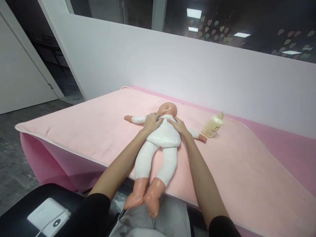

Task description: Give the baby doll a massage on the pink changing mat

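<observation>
A baby doll (164, 135) with a white cloth body lies face down on the pink covered table (98, 131), its head at the far end and its feet hanging past the near edge. On the doll's upper back at the left rests my left hand (152, 121), fingers spread over the shoulder. My right hand (179, 125) lies open on the opposite shoulder, its thumb pointing inward. Both palms press flat against the cloth and grip nothing. The doll's arms stretch out to either side.
A pale yellow bottle (212, 125) stands, slightly tilted in view, beside the doll's right-side hand. A white wall (172, 65) rises behind the table. At the lower left, a white device (49, 215) with a cable lies on a black seat (22, 200).
</observation>
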### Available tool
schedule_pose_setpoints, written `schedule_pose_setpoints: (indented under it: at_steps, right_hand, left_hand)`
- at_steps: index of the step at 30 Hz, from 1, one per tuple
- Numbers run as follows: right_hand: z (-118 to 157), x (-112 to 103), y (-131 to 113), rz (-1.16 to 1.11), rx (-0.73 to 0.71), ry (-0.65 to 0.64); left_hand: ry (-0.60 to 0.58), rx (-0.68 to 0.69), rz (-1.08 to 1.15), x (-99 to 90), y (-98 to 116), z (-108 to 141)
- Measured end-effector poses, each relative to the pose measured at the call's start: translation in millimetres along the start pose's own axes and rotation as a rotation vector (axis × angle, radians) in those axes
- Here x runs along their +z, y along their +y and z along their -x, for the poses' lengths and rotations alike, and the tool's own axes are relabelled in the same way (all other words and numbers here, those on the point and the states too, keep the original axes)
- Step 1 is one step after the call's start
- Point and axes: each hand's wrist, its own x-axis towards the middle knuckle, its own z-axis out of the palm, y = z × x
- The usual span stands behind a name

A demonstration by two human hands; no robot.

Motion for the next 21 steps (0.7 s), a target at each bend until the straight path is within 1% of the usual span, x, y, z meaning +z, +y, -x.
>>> schedule_pose_setpoints:
  at_steps: [3,6,9,12,15,17,19,21]
  right_hand:
    - [-1,-11,-4,0.079,-0.027,-0.026]
    - [-2,-27,-8,0.135,-0.048,0.022]
    - [-1,-50,-10,0.147,-0.043,0.135]
    - [3,-76,-8,0.090,-0.022,0.281]
    - [4,-97,3,0.015,0.005,0.438]
    - [5,-108,13,-0.031,0.039,0.531]
    - [6,-116,23,-0.069,0.103,0.588]
    - [9,-122,30,-0.077,0.182,0.585]
  left_hand:
    - [0.006,0.001,0.009,0.9,0,0]
    - [0.015,0.012,0.014,2.0,-1,0]
    - [0.016,0.023,0.008,2.7,-3,0]
    - [0.007,0.018,0.009,2.9,-3,0]
    - [0.013,0.013,0.012,3.0,-4,0]
    - [0.014,0.013,0.007,2.7,-4,0]
    - [0.009,0.008,-0.014,1.7,-2,0]
    - [0.010,-0.004,-0.066,0.1,0,1]
